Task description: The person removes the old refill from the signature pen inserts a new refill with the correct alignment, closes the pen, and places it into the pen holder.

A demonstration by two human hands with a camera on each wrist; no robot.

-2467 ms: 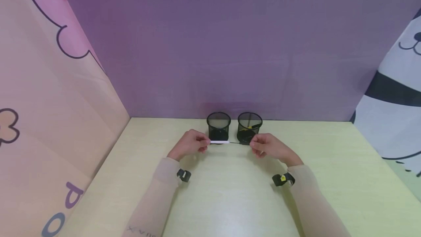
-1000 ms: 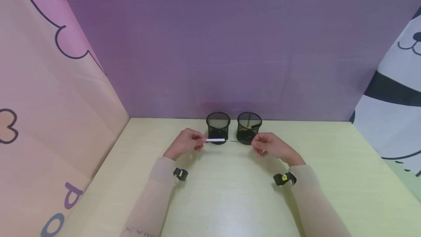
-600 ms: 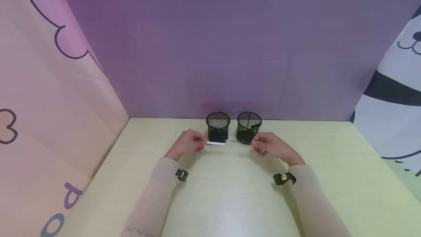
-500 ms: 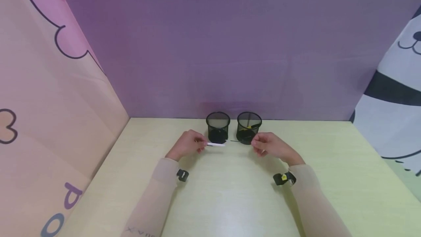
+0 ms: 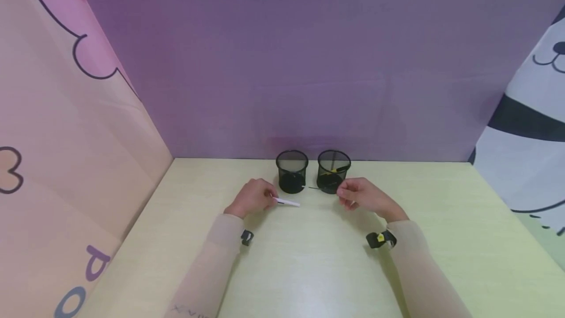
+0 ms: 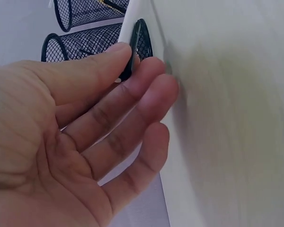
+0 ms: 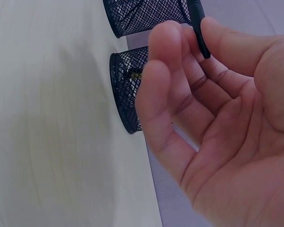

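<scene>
My left hand (image 5: 255, 197) pinches a slim white pen (image 5: 288, 202) between thumb and forefinger. The pen points right, its free end tipped slightly toward me, and a black clip (image 6: 133, 49) shows at the fingertips in the left wrist view. My right hand (image 5: 363, 197) pinches a thin dark stick (image 5: 315, 188) that points left and has a small pale tip. In the right wrist view its held end is a black, flattened piece (image 7: 198, 23) between thumb and fingers. The pen and the stick are apart. Both hands are in front of two black mesh pen cups.
The left mesh cup (image 5: 292, 159) and the right mesh cup (image 5: 323, 167) stand side by side near the table's back edge. A yellow and black item (image 5: 341, 170) leans inside the right one. Behind the pale table (image 5: 309, 264) hangs a purple cloth (image 5: 318, 72).
From lying in line with the dark stick, the white pen has moved left and then toward me, its free end now tipped nearer. My right hand has stayed almost still.
</scene>
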